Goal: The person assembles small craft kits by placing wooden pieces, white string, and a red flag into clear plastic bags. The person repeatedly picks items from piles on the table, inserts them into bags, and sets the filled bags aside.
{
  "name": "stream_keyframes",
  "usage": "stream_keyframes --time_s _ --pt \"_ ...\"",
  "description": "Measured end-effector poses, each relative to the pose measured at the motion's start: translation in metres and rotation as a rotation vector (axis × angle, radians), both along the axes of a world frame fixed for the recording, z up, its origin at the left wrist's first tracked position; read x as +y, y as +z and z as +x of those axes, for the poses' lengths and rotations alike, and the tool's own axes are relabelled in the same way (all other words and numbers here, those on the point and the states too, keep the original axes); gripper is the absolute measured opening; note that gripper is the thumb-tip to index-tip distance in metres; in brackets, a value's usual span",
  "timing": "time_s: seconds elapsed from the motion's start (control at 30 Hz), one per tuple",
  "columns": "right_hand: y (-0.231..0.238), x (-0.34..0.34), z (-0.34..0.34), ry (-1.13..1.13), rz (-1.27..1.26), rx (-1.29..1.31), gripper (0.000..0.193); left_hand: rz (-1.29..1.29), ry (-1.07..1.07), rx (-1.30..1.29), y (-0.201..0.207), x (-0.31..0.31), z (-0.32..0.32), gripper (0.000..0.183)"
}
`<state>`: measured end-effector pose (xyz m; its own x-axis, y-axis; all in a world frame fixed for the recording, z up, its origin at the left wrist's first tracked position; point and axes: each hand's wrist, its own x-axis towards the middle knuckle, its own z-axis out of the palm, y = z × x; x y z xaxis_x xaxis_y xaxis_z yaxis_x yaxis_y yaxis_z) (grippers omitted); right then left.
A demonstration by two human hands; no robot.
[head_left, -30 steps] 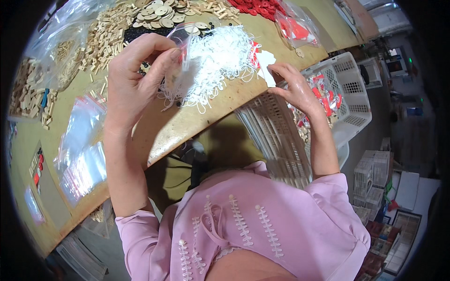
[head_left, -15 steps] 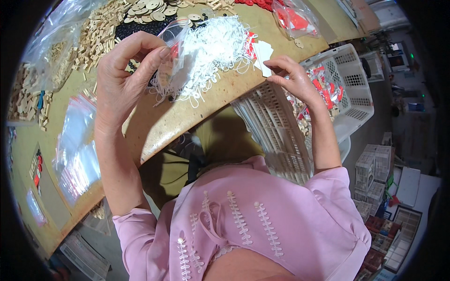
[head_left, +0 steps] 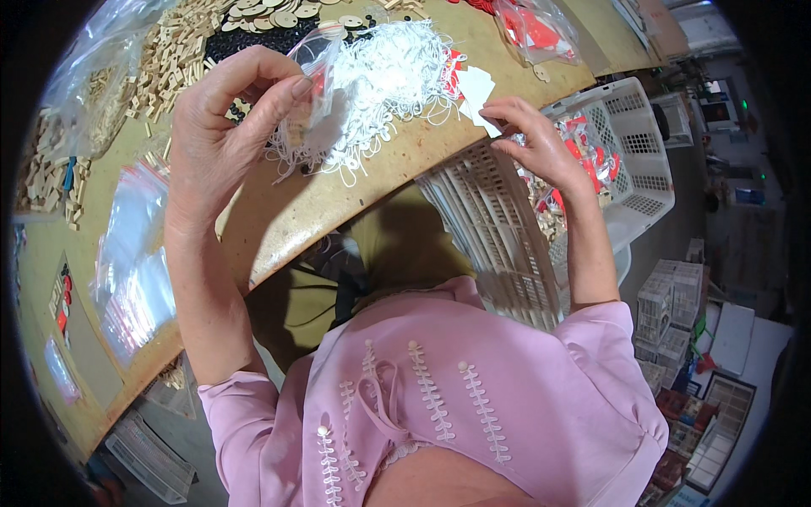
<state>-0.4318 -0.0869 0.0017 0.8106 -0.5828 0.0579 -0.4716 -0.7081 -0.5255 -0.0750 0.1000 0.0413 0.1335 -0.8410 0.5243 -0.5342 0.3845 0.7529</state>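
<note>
My left hand [head_left: 215, 139] is raised above the table and pinches a small clear zip bag [head_left: 325, 89] between thumb and fingers. Something red and some pale pieces show through its plastic. At the table's front edge, my right hand [head_left: 541, 144] has its thumb and fingertips closed on a white card [head_left: 489, 127] at the near end of a fanned stack of white cards [head_left: 476, 84]. Between the hands lies a tangled heap of white cord loops [head_left: 393, 80], partly behind the bag. Small red pieces [head_left: 454, 72] lie between the heap and the cards.
Wooden blocks [head_left: 169, 80], wooden discs [head_left: 274, 13] and black beads [head_left: 253, 40] are piled at the back left. Flat clear bags [head_left: 135, 270] lie on the left. A white plastic crate [head_left: 646, 160] with filled bags stands at the right, below the table edge.
The white cards have spread into a wider fan, and the one at my right fingertips is drawn nearer to me. My left hand still holds the bag, barely shifted.
</note>
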Motion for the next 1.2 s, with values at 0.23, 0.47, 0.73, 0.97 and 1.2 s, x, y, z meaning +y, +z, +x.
stream_keyframes --time_s 0.23,0.47,0.73,0.97,1.2 --pt "-0.007 0.004 0.010 -0.133 0.013 -0.063 0.026 0.020 0.006 0.007 -0.001 0.000 0.001 0.012" --pt "-0.005 -0.005 0.017 -0.166 0.177 -0.057 0.023 0.046 -0.006 0.021 -0.001 0.002 0.001 0.013" --pt "0.001 -0.009 0.016 -0.186 0.367 -0.089 0.016 0.043 -0.036 0.003 -0.002 0.001 0.003 0.013" --pt "-0.006 -0.008 0.020 -0.093 -0.063 -0.013 0.011 0.005 -0.059 0.006 -0.004 0.002 0.006 0.011" --pt "0.047 -0.006 0.031 -0.332 -0.356 -0.477 0.015 -0.072 0.009 -0.133 0.007 0.002 0.003 0.006"
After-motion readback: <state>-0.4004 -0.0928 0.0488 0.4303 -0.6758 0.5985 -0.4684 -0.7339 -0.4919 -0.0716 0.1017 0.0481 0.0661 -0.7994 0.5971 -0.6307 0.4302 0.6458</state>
